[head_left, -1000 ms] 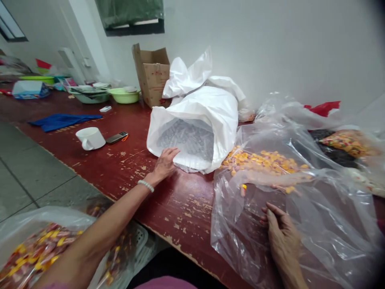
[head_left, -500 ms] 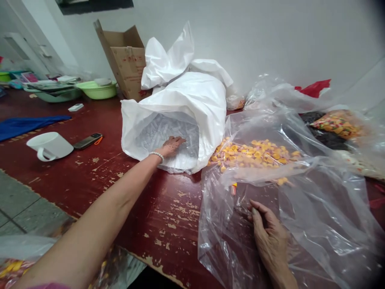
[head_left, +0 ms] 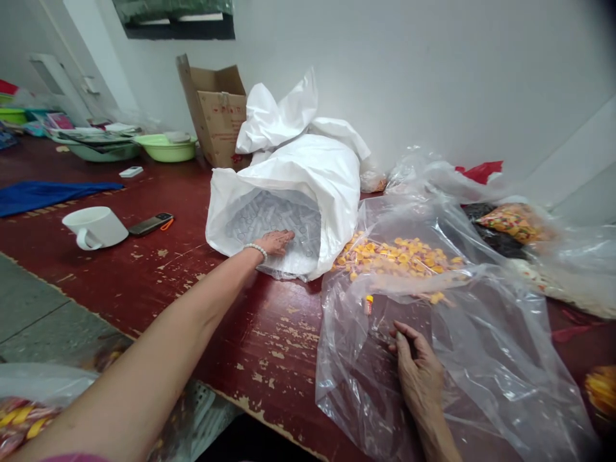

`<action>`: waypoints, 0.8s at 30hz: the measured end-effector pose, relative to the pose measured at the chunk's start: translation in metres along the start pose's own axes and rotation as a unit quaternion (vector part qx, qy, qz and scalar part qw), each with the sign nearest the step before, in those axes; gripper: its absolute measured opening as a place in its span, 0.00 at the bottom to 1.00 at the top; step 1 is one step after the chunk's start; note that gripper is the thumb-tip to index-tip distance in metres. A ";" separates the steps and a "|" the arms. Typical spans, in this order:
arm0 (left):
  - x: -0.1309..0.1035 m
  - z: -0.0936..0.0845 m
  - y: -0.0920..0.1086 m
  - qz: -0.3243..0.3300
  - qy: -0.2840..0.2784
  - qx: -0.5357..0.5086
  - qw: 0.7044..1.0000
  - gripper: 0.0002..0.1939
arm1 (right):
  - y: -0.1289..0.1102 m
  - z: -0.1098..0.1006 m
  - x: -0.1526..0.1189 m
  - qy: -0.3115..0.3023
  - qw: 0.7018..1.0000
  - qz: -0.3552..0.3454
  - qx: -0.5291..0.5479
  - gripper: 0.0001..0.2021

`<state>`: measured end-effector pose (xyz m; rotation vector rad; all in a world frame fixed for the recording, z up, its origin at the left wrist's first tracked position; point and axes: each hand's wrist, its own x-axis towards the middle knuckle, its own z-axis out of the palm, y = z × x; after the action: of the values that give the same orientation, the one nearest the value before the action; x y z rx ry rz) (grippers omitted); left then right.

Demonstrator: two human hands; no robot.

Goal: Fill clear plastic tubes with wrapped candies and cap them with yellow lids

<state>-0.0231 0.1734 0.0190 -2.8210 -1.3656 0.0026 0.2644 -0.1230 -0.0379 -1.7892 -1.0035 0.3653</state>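
My left hand (head_left: 276,244), with a beaded bracelet on the wrist, reaches into the mouth of a white woven sack (head_left: 332,186). Its fingers stretch over clear plastic tubes (head_left: 262,215) inside, and I see nothing gripped. My right hand (head_left: 418,366) rests over a large clear plastic bag (head_left: 491,359), fingers loosely bent, thumb a little apart, nothing visible in them. Just beyond those fingers is a small tube with a yellow cap (head_left: 369,304). Many yellow-capped pieces (head_left: 399,255) lie heaped in the clear bag's far part.
A white mug (head_left: 95,228) and a phone (head_left: 150,224) stand left on the worn red table (head_left: 269,333). Behind are a cardboard box (head_left: 221,122) and a green basin (head_left: 166,149). Bagged colourful pieces (head_left: 517,221) lie at right; another filled bag (head_left: 29,410) is low left.
The view has shifted, so the scene sits slightly lower. My left hand stays in the sack's mouth, its fingers a bit lower against the tubes. My right hand stays over the clear bag.
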 end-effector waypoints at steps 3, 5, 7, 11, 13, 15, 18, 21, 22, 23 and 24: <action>-0.014 -0.004 0.012 -0.019 0.015 0.004 1.000 0.14 | -0.003 -0.001 -0.001 -0.002 1.000 -0.005 0.010 0.23; -0.029 -0.005 0.021 -0.026 0.023 0.005 0.999 0.12 | -0.004 -0.001 -0.001 0.001 1.000 -0.017 0.013 0.23; -0.046 -0.006 0.032 -0.026 0.027 0.003 0.999 0.13 | -0.003 0.000 -0.001 0.006 1.000 -0.027 0.012 0.22; -0.084 -0.006 0.057 -0.008 0.027 -0.003 1.000 0.14 | 0.001 0.003 -0.002 0.005 0.999 -0.054 0.001 0.21; -0.103 -0.005 0.070 0.002 0.023 -0.007 1.000 0.14 | -0.005 0.003 -0.007 0.013 0.995 -0.100 -0.014 0.19; -0.120 -0.003 0.083 0.025 0.022 -0.014 0.999 0.14 | -0.019 0.003 -0.016 0.017 0.984 -0.175 -0.035 0.15; -0.140 0.001 0.099 0.073 0.035 -0.039 0.996 0.13 | -0.054 0.006 -0.033 -0.009 0.954 -0.297 -0.044 0.10; -0.152 0.006 0.111 0.099 0.077 -0.082 0.989 0.15 | -0.084 0.022 -0.048 -0.060 0.929 -0.364 -0.023 0.11; -0.154 0.007 0.113 0.102 0.089 -0.096 0.986 0.16 | -0.091 0.031 -0.051 -0.081 0.924 -0.373 -0.018 0.12; -0.156 0.008 0.115 0.101 0.097 -0.111 0.984 0.16 | -0.095 0.041 -0.054 -0.101 0.919 -0.381 -0.017 0.13; -0.157 0.010 0.116 0.098 0.103 -0.125 0.982 0.17 | -0.097 0.053 -0.056 -0.121 0.914 -0.386 -0.021 0.13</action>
<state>-0.0296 -0.0215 0.0080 -3.0373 -1.1129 -0.4778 0.1515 -0.1188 0.0124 -1.2571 -1.8040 0.0601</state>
